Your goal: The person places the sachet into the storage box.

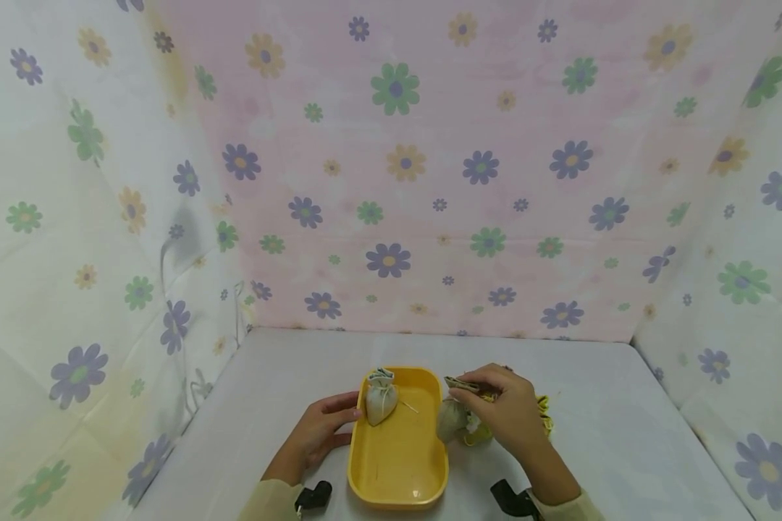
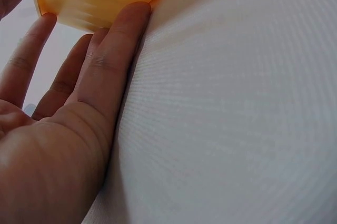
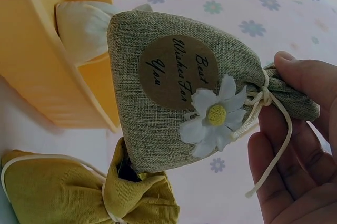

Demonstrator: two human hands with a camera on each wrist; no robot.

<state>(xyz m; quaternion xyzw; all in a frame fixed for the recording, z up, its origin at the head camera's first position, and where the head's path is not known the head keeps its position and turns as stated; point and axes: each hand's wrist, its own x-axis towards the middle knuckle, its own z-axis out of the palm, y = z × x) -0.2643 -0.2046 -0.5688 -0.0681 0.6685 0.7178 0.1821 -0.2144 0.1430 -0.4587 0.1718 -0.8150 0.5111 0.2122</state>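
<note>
My right hand (image 1: 505,409) pinches the gathered neck of a grey-green drawstring sachet (image 3: 179,87) between thumb and fingers. The sachet hangs beside the right rim of a yellow tray (image 1: 400,463). On it are a white fabric daisy (image 3: 213,116), a round brown label reading "Best Wishes For You" and a cream cord. At the tray's left wall, my left hand (image 1: 322,430) rests its fairly straight fingertips (image 2: 138,16) against the plastic. A pale cream sachet (image 1: 381,405) with a tied neck lies inside the tray's far left part.
A mustard-yellow sachet (image 3: 58,190) lies on the white table (image 1: 625,449) right of the tray. More yellow-and-dark fabric (image 1: 544,416) shows behind my right hand, partly hidden. Flower-patterned curtains (image 1: 423,188) stand at the back and both sides.
</note>
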